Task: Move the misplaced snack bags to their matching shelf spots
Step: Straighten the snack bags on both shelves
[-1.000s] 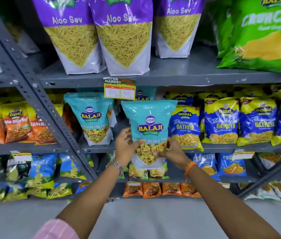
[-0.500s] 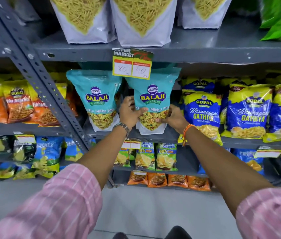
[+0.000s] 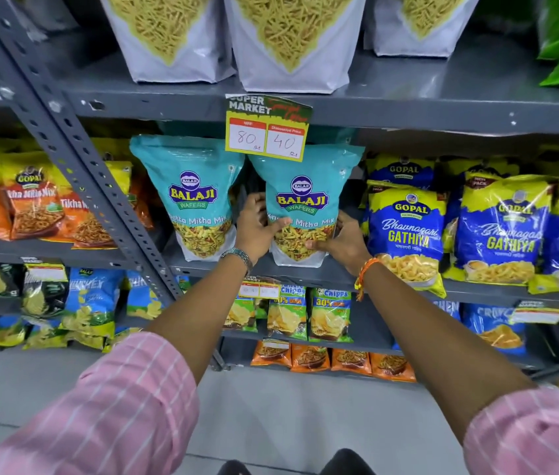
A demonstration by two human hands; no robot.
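A teal Balaji Khatta Mitha Mix bag (image 3: 302, 186) stands upright on the grey middle shelf (image 3: 333, 274), below a yellow price tag (image 3: 266, 135). My left hand (image 3: 257, 228) grips its lower left side and my right hand (image 3: 343, 243) holds its lower right corner. A second, identical teal Balaji bag (image 3: 190, 197) stands just to its left, touching neither hand. Blue and yellow Gopal Gathiya bags (image 3: 406, 228) line the same shelf to the right.
A slanted perforated grey shelf post (image 3: 76, 159) runs down the left. Orange Gopal mix bags (image 3: 35, 207) sit beyond it. Aloo Sev bags (image 3: 291, 36) fill the shelf above; small chips packs (image 3: 309, 313) and orange packets (image 3: 333, 361) sit on lower shelves.
Both hands carried the teal bag from in front of the shelves up and inward, setting it on the middle shelf beside the matching bag. My view has moved closer and tilted down.
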